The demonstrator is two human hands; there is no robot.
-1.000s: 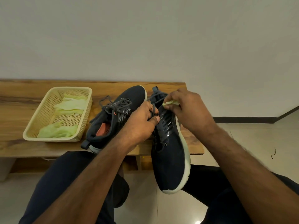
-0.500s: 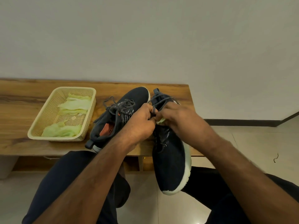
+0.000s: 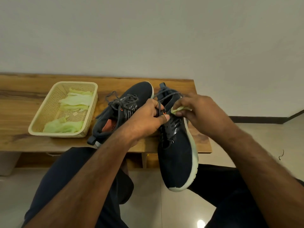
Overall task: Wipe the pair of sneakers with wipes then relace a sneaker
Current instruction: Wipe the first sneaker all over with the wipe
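Head view: left hand (image 3: pixel 148 116) grips laces (image 3: pixel 158 106) of one sneaker (image 3: pixel 178 150), toe toward viewer, off table (image 3: pixel 19 102) edge. Right hand (image 3: pixel 199 111) pinches one wipe (image 3: pixel 178 109) against it. Second sneaker (image 3: pixel 121 112) on table. One basket (image 3: pixel 49 112), several wipes (image 3: pixel 77 101).

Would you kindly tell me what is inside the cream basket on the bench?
The cream basket holds crumpled pale green wipes, with bare mesh floor between them. Anything beneath the wipes is covered.
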